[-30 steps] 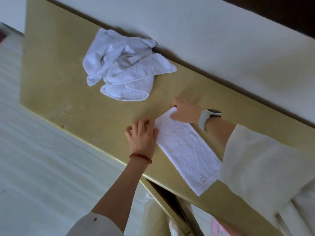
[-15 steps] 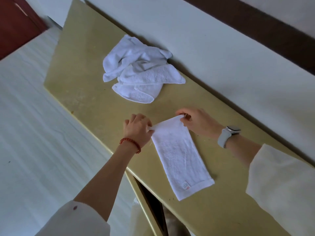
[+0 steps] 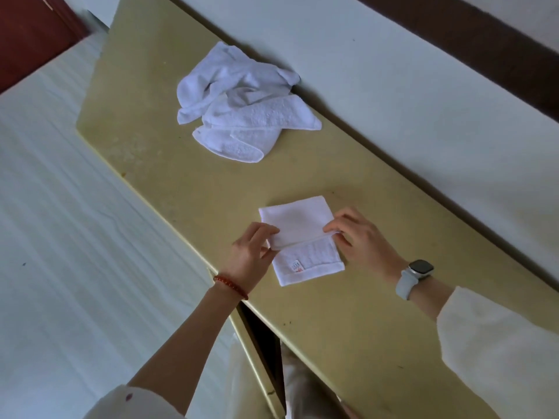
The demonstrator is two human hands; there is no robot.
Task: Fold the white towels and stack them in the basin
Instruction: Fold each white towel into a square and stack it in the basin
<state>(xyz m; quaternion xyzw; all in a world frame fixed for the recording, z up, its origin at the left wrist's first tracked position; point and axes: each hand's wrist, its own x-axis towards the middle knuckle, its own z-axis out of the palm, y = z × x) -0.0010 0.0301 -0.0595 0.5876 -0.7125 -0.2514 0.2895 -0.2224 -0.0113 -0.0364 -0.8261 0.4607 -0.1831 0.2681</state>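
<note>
Towel number one, the white towel (image 3: 298, 237) I am working on, lies at the centre of the frame on the yellowish surface (image 3: 348, 328), its upper part doubled down over the lower part. My left hand (image 3: 249, 254) has its grip on the left end of the turned-down edge, thumb and fingers pinching the cloth. My right hand (image 3: 360, 237) pinches the right end of the same edge, fingertips curled onto it. Both grips are nearly closed, with only towel between the fingers.

By count: one half-folded towel under my hands, and one crumpled pile of white towels (image 3: 242, 107) in the upper middle of the frame, well apart from it; how many pieces are in that pile I cannot tell.

A small white label (image 3: 295, 265) with red marks sits on the lower, uncovered part of the towel; its writing is too small to read. A red bead bracelet (image 3: 231, 286) circles my left wrist, a watch (image 3: 416, 275) with a pale strap my right.
</note>
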